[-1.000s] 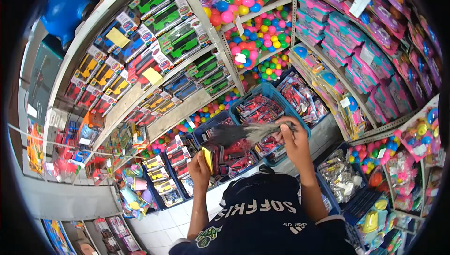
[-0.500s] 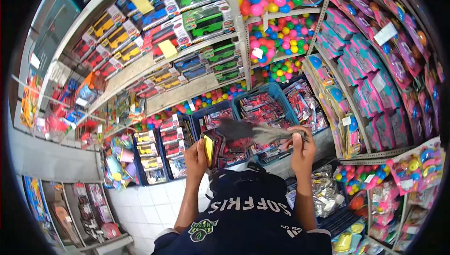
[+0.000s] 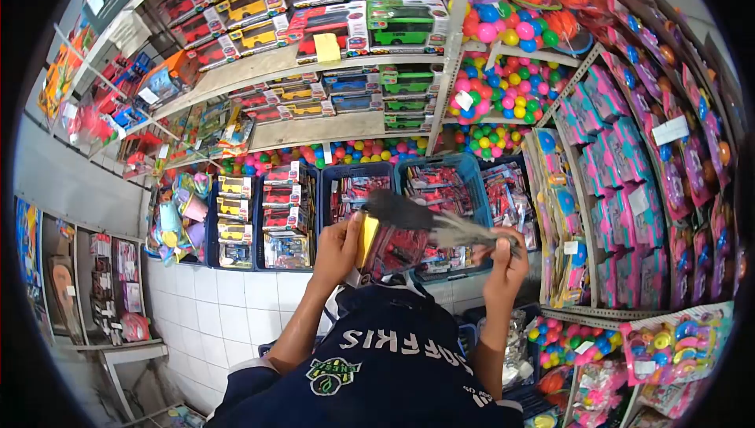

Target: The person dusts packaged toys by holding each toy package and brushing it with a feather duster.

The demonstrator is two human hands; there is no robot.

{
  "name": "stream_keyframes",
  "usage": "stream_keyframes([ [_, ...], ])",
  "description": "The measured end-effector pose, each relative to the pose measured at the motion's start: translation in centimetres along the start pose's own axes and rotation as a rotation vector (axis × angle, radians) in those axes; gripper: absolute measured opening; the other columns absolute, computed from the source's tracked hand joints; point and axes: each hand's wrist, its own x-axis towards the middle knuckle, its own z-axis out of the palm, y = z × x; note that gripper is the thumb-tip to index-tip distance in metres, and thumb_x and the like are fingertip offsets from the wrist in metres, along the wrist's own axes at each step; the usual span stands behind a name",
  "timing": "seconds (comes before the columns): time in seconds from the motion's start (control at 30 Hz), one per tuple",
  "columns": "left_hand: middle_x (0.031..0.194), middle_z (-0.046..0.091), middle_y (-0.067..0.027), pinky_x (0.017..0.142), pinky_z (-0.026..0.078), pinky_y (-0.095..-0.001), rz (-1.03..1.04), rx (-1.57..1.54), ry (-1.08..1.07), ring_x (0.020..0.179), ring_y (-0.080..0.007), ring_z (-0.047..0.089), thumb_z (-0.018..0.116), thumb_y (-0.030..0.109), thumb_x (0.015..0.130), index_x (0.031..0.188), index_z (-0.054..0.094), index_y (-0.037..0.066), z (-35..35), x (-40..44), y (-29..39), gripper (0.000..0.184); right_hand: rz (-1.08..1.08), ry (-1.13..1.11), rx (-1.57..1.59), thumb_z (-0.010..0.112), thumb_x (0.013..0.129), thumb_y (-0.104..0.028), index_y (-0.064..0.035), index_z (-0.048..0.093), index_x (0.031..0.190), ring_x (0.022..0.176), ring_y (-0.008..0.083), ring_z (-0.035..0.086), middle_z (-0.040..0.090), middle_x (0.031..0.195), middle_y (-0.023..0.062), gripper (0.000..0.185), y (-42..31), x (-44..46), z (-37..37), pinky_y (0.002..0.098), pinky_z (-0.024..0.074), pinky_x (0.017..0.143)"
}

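Note:
My left hand (image 3: pixel 338 249) is closed around the side of a toy package (image 3: pixel 366 239) with a yellow edge and a see-through front showing something red. In my right hand (image 3: pixel 506 259) is the thin end of a feather duster (image 3: pixel 405 212), its dark head pointing left and its feathers paler toward the handle. The dark head lies across the top of the package; whether it touches is hard to tell. Beyond both hands stand a teal basket (image 3: pixel 481 192) and a dark blue basket (image 3: pixel 324 184), holding red packaged toys.
Shelves (image 3: pixel 314 57) of boxed toy buses rise ahead. Colourful balls (image 3: pixel 503 82) fill the corner racks. Pink and teal packs (image 3: pixel 621 161) hang on the right. Boxed vehicles (image 3: pixel 281 196) stand in a bin on the left, above white floor tiles (image 3: pixel 212 302).
The camera view has turned, so the shelves appear shifted right and baskets more level. The package is tilted more upright in my left hand, and the duster head sits lower over it.

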Motion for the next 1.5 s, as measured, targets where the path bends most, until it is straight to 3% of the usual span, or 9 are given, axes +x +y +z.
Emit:
stream_keyframes([
  [0.17,0.056,0.043,-0.0001,0.048,0.03,-0.0304,0.029,0.015,-0.083,0.056,-0.0054,0.037,0.045,0.038,0.105,0.071,0.053,-0.006,0.2,0.5,0.0,0.056,-0.024,0.082,-0.035,0.051,0.102,-0.027,0.0011,0.055,0.11,0.062,0.0129,0.058,0.064,0.077,0.0107,0.029,-0.4,-0.8,0.3,0.026,0.0478,0.06],
  [0.43,0.049,0.037,-0.0018,0.045,0.025,-0.0352,-0.068,0.003,-0.188,0.05,-0.007,0.033,0.047,0.036,0.104,0.058,0.045,-0.004,0.8,0.7,-0.3,0.061,0.049,0.004,-0.11,0.049,0.104,-0.031,0.001,0.057,0.106,0.062,0.0132,0.058,0.061,0.074,0.0076,0.033,0.9,-1.7,-0.8,0.0266,0.0468,0.06],
  [0.57,0.051,0.049,-0.0038,0.047,0.035,-0.0315,0.063,-0.139,-0.17,0.051,-0.0077,0.042,0.048,0.038,0.104,0.067,0.059,-0.008,2.1,0.9,-2.4,0.06,0.098,0.009,-0.113,0.048,0.104,-0.031,0.0009,0.056,0.108,0.06,0.013,0.059,0.062,0.071,0.0091,0.033,1.1,-1.6,-1.0,0.0253,0.0458,0.061],
  [0.63,0.053,0.053,-0.0046,0.05,0.038,-0.0283,-0.094,-0.119,-0.22,0.053,-0.0078,0.047,0.048,0.04,0.103,0.072,0.063,-0.009,1.0,0.8,-0.9,0.06,0.09,-0.034,-0.125,0.048,0.104,-0.031,0.0008,0.056,0.109,0.06,0.0129,0.059,0.062,0.071,0.0095,0.033,1.7,-1.4,-1.3,0.0252,0.0455,0.061],
  [0.8,0.045,0.038,-0.0036,0.044,0.03,-0.0349,-0.084,-0.141,-0.155,0.044,-0.0099,0.035,0.049,0.037,0.103,0.058,0.051,-0.005,0.5,1.5,-1.6,0.061,0.128,-0.031,-0.163,0.05,0.103,-0.032,-0.0004,0.057,0.105,0.059,0.013,0.058,0.061,0.072,0.0081,0.033,1.7,-0.8,-2.1,0.0258,0.0449,0.06],
  [0.9,0.046,0.038,-0.0031,0.044,0.029,-0.0339,-0.134,-0.149,-0.124,0.045,-0.0093,0.034,0.049,0.036,0.103,0.058,0.05,-0.004,0.0,1.6,-0.8,0.06,0.146,-0.077,-0.233,0.05,0.103,-0.032,-0.0009,0.057,0.106,0.059,0.0125,0.057,0.061,0.073,0.0083,0.032,1.9,-0.3,-2.1,0.0263,0.0455,0.06],
  [0.93,0.051,0.038,0.005,0.045,0.025,-0.0295,-0.114,-0.048,-0.156,0.05,-0.0044,0.031,0.047,0.042,0.104,0.058,0.051,-0.001,-0.8,1.7,-0.3,0.062,0.133,-0.035,-0.148,0.052,0.102,-0.032,-0.0012,0.057,0.105,0.059,0.0126,0.058,0.06,0.074,0.0073,0.031,2.1,-0.1,-1.6,0.0266,0.0465,0.059],
  [1.4,0.057,0.043,0.0064,0.047,0.025,-0.026,-0.121,-0.204,0.037,0.053,-0.0028,0.034,0.047,0.04,0.104,0.068,0.057,0.0,-3.6,-0.2,-1.1,0.055,0.169,-0.244,-0.153,0.049,0.104,-0.03,-0.0022,0.057,0.11,0.059,0.0106,0.056,0.061,0.074,0.0061,0.03,2.7,4.1,0.9,0.0244,0.0456,0.058],
  [1.5,0.059,0.04,0.0059,0.05,0.026,-0.0259,-0.123,-0.192,0.06,0.057,-0.0039,0.033,0.046,0.036,0.105,0.071,0.054,-0.002,-4.0,-0.7,-3.0,0.051,0.106,-0.145,-0.157,0.049,0.104,-0.027,-0.0035,0.056,0.113,0.059,0.01,0.057,0.061,0.079,0.0059,0.026,3.8,4.9,1.7,0.0232,0.0449,0.057],
])
